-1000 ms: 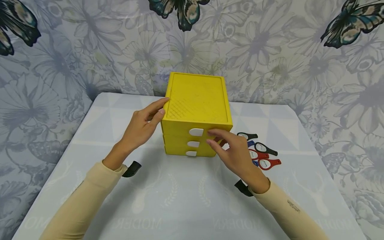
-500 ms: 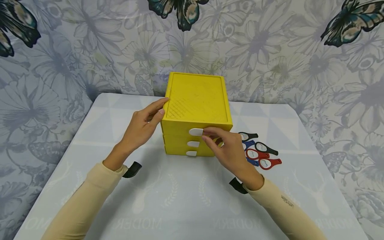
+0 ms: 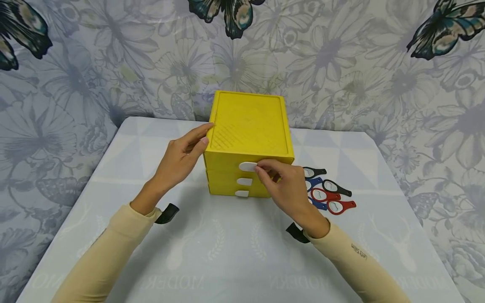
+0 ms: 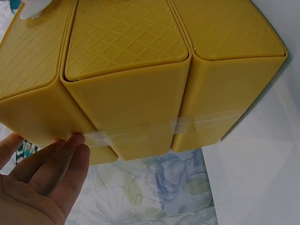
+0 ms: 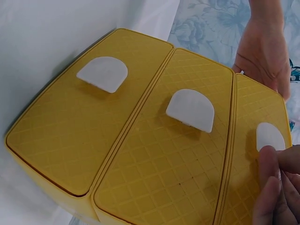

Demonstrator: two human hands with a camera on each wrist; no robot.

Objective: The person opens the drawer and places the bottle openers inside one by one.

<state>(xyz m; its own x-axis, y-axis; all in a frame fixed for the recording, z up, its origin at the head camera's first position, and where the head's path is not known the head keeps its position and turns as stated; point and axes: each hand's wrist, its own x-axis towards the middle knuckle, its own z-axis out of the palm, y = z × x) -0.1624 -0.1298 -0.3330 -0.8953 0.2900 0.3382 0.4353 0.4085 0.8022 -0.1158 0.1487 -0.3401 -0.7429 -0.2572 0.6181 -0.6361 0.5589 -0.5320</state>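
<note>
A yellow unit of three stacked drawers stands on the table, each front bearing a white tab handle. Between thumb and fingers, my right hand pinches the right end of the top drawer's handle; the right wrist view shows that handle partly covered by the fingertips. All the drawers sit closed. My left hand rests its fingertips against the unit's upper left side, thumb near the top edge. In the left wrist view, its fingers lie extended against the side, beside a strip of clear tape.
Right of the unit lie several small flat tools with ring heads and short handles, looking like bottle openers: black, red and blue. The pale patterned table meets a floral wall covering behind.
My right hand has moved left along the top drawer's front and taken hold of its white handle. The left hand and the drawer unit have stayed in place.
</note>
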